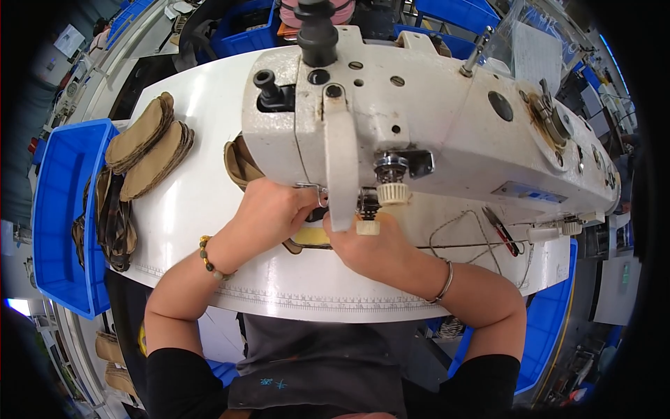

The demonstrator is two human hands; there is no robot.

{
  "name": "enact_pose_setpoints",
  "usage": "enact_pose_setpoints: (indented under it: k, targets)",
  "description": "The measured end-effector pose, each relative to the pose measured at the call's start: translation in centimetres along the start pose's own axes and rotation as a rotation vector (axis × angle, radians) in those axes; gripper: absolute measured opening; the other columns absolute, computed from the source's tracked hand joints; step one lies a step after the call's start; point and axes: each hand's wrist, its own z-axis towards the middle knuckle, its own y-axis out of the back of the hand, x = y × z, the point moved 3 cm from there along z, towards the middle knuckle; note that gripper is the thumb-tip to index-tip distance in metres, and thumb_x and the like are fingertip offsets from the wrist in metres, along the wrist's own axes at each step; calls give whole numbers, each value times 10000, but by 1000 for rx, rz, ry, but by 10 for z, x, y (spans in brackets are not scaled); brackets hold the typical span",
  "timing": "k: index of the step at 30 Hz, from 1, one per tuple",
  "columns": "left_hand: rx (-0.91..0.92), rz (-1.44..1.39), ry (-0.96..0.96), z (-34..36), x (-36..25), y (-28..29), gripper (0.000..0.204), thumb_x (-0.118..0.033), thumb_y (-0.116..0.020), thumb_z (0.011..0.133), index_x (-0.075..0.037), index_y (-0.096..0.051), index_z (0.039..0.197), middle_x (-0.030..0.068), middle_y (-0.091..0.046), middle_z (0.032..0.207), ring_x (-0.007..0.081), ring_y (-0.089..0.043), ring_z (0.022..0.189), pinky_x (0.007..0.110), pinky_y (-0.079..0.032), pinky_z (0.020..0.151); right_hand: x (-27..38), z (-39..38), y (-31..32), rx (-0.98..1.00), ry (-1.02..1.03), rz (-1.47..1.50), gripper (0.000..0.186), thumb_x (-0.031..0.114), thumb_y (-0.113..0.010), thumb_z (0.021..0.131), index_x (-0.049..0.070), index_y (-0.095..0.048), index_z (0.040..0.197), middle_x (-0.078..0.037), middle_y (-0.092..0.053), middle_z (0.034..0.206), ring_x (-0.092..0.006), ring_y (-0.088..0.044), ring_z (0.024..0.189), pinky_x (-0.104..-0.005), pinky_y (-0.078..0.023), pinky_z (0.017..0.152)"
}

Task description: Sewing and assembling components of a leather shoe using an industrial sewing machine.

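Note:
A white sewing machine stands over the table, and both hands work close together under its head. My left hand is closed, thumb and fingers pinched at the edge of a brown fabric piece with a yellow inner face, near the presser foot. My right hand is curled on the same piece from the right; the machine's lever and tension knob hide part of its fingers. A dark strip shows between the hands. Behind my left hand, a curved brown fabric part sticks out beside the machine head.
Stacks of tan sole-shaped pieces lie at the table's left. Beside them, dark straps hang by a blue bin. Red-and-black thread snips and a loose cord lie right. A ruler strip follows the front edge.

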Motion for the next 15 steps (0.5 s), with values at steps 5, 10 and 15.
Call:
enact_pose_setpoints:
  k: [5,10,15]
  targets:
    - [92,-9,86,-3,0,1,113,-88,-729,763,-100,-760,870,81,-685,758,285,-670,727,403,-524,634,-2,-1,-1,90,-28,-44,253,74,-620,766,21,-634,1013,-69,-610,724,-197,-608,576,-332,-457,454]
    - [-101,209,-140,-12,-11,26,307,-147,-780,698,-106,-761,1001,36,-703,1000,226,-645,1000,410,-471,942,-8,-6,-3,36,-13,-76,174,103,-629,794,37,-641,954,-32,-625,813,-152,-610,667,-306,-441,477]
    - [115,222,-184,-10,-4,21,344,-149,-756,676,-72,-755,1011,32,-707,994,196,-651,979,381,-478,949,-20,5,2,-106,-244,249,137,195,-688,804,59,-704,791,-96,-597,569,-289,-606,506,-383,-474,465]
